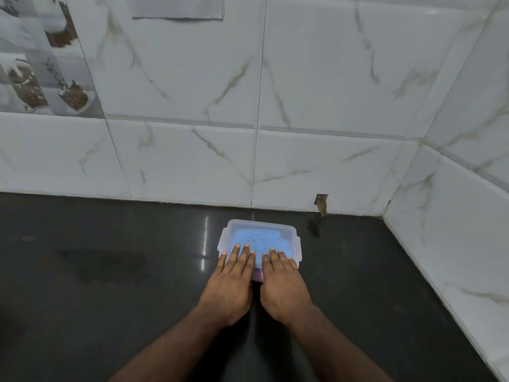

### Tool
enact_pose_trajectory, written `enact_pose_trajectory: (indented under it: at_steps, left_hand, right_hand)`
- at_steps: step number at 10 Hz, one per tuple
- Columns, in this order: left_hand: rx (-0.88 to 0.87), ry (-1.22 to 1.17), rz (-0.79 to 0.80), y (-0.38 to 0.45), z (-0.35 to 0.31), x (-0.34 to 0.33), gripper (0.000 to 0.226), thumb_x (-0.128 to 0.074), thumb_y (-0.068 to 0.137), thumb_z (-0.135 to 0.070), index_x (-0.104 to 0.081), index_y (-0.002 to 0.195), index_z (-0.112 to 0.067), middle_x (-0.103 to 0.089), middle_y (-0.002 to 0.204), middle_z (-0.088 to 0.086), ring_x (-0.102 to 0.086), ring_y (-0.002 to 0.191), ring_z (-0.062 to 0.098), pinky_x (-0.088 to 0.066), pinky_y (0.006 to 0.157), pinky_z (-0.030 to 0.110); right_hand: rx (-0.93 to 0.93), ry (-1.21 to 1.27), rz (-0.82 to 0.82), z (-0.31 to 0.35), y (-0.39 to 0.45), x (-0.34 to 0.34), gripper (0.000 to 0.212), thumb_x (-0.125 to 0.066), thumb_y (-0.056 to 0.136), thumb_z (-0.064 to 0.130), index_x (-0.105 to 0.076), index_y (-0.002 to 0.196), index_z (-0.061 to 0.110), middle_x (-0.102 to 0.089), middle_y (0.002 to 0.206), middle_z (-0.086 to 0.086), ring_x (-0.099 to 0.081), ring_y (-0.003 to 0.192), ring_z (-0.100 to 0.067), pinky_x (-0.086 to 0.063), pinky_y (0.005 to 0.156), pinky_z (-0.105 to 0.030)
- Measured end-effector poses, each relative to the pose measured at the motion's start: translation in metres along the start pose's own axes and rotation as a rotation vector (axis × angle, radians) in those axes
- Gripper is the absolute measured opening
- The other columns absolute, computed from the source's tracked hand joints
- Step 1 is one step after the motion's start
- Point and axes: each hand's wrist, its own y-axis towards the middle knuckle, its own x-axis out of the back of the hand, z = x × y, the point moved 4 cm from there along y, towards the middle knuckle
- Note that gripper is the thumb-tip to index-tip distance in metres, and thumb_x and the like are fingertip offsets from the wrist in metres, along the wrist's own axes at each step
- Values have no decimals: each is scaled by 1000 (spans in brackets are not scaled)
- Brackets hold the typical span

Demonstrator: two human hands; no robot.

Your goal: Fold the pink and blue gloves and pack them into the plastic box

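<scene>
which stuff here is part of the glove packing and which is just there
Job:
plastic box
blue glove, inside the box
pink glove, a sliver showing between the hands
left hand and right hand, flat on the box

Just there:
dark counter
tiled wall
paper sheet on the wall

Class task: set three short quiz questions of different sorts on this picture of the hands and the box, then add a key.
1. True or false: both hands lie flat on the lid of the box.
2. Which glove colour shows through the lid? A) green B) blue C) yellow
3. Fill in: the box stands on a dark ______, near the tiled wall.

Key
1. True: the left hand and right hand lie palm down, side by side, on the near part of the lid.
2. B: the blue glove. A bit of pink shows between the hands.
3. counter.
</scene>
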Motion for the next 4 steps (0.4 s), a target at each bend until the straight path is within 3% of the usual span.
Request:
enact_pose_trajectory:
  at_steps: [1, 2, 4]
  left_hand:
    - [-4, -21, 61, 13, 7, 6, 71, -29, 87, -30, -30, 154, -7, -22, 163, 12, -7, 149, 24, 0, 124, 44]
    - [-23, -59, 114, 18, 8, 6, 77, -8, 87, -36, 3, 159, -13, 18, 162, 1, 25, 145, 16, 19, 118, 34]
    - [29, -129, 140, 29, 10, 29, 66, -26, 102, -31, 0, 160, -11, 11, 165, -1, 10, 155, 21, 4, 123, 39]
  right_hand:
    - [-5, -17, 41, -2, 11, 6, 67, -35, 97, 23, -6, 156, 10, -1, 165, -11, 1, 152, -25, 0, 122, -40]
    - [-11, -4, 82, -3, 14, 10, 68, -37, 98, 22, -6, 156, 9, -1, 165, -11, 1, 152, -25, -2, 123, -40]
    - [-27, 149, 73, -4, 20, 38, 68, -45, 98, 32, -17, 155, 8, -16, 164, -9, -11, 152, -24, -14, 122, -38]
